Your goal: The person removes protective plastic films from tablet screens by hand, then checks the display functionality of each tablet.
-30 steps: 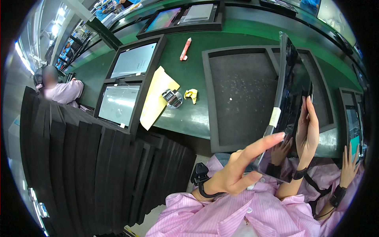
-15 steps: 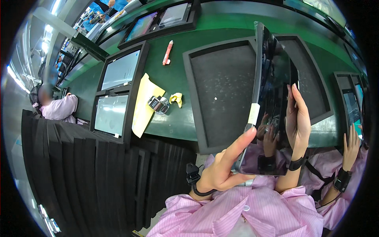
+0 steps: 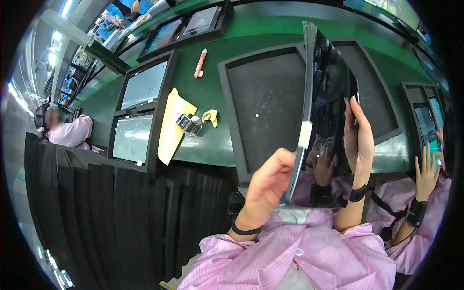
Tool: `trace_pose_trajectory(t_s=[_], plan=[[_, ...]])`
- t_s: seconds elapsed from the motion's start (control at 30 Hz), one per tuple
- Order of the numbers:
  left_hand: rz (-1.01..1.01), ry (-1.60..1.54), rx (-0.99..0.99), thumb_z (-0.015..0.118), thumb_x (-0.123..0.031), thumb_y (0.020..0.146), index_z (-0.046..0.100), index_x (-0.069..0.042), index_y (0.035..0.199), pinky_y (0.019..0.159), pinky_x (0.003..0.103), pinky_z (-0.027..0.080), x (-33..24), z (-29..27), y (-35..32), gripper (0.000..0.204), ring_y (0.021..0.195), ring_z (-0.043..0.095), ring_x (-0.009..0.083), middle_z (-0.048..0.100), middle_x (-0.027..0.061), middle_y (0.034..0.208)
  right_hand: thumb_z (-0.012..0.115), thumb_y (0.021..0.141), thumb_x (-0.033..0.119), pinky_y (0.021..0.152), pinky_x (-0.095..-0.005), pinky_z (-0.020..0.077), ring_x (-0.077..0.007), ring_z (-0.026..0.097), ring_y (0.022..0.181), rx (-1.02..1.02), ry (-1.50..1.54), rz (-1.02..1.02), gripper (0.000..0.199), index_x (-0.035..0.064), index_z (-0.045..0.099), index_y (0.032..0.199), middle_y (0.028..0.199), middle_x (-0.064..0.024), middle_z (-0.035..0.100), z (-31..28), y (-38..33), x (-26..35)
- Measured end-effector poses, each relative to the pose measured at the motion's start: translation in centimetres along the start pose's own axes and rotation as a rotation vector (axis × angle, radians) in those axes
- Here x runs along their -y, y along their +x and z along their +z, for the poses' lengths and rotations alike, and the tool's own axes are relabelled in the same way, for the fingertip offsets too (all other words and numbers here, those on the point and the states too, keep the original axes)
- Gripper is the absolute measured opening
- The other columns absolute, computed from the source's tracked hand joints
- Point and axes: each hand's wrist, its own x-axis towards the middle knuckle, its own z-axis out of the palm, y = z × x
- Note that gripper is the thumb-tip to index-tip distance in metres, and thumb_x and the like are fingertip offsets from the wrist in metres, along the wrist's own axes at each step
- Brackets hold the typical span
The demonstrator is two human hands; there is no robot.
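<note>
A glossy dark display panel (image 3: 325,125) stands tilted on edge before me, its face reflecting a hand and a pink shirt. On its left edge is a small pale tab (image 3: 305,134). My left hand (image 3: 268,186) is closed at the panel's lower left edge, its thumb against the side and the other fingers partly hidden. My right hand (image 3: 360,140) holds the right side, fingers stretched upward along it; its thumb is hidden by the panel. Behind the panel lies a black tray (image 3: 237,140) with two compartments and a small white speck inside.
To the left, a black tray (image 3: 160,113) holds two panels beside yellow paper (image 3: 170,130), a small metal device (image 3: 189,124), a crumpled yellow scrap (image 3: 210,117) and a pink pen (image 3: 200,64). Stacked black trays (image 3: 106,212) stand lower left. A co-worker's hand (image 3: 426,176) is at right.
My left thumb has drawn back from the panel's face to its edge, and that hand has moved slightly up. The panel and right hand have shifted slightly left in view.
</note>
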Motion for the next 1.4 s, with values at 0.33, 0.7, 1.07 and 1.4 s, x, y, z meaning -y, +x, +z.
trace_pose_trajectory(t_s=[0.33, 0.7, 1.07, 1.4], plan=[[0.022, 0.573, 0.120, 0.036, -0.036, 0.098, 0.051, 0.003, 0.072, 0.063, 0.027, 0.038, -4.3, -3.0, 2.4, 0.049, 0.067, 0.049, 0.0141, 0.051, 0.0062, 0.073, 0.048, 0.096, 0.026, 0.092, -0.0238, 0.0357, -0.0082, 0.050, 0.100, 0.315, -0.511, -0.293, 0.035, 0.0001, 0.050, 0.119, 0.109, 0.0000, 0.054, -0.3, -2.4, -0.5], [0.119, 0.660, -0.070, 0.043, -0.028, 0.098, 0.046, -0.007, 0.079, 0.053, 0.018, 0.026, -7.6, -0.9, 5.6, 0.029, 0.060, 0.031, 0.0002, 0.036, -0.0079, 0.068, 0.045, 0.097, 0.028, 0.090, -0.0229, 0.0341, -0.0095, 0.048, 0.101, 0.217, -0.710, -0.371, 0.040, -0.0040, 0.047, 0.122, 0.112, -0.0033, 0.054, -1.5, -7.6, -1.5], [0.369, 0.869, 0.075, 0.039, -0.023, 0.098, 0.048, 0.001, 0.081, 0.053, 0.020, 0.029, -6.9, 1.4, 2.4, 0.031, 0.059, 0.034, 0.0062, 0.039, -0.0009, 0.063, 0.046, 0.096, 0.037, 0.093, -0.0251, 0.0341, -0.0126, 0.047, 0.106, -0.064, -0.657, -0.553, 0.057, -0.0081, 0.038, 0.130, 0.118, -0.0083, 0.050, -6.6, -9.7, -2.8], [0.119, 0.541, 0.138, 0.043, -0.022, 0.097, 0.049, -0.001, 0.085, 0.061, 0.020, 0.034, -7.5, 1.4, 0.8, 0.025, 0.068, 0.039, 0.0054, 0.044, 0.0005, 0.077, 0.042, 0.096, 0.042, 0.075, -0.0213, 0.0365, -0.0079, 0.045, 0.084, -0.080, -0.703, -0.558, 0.050, -0.0043, 0.045, 0.114, 0.098, -0.0019, 0.050, -4.9, -10.8, -3.2]])
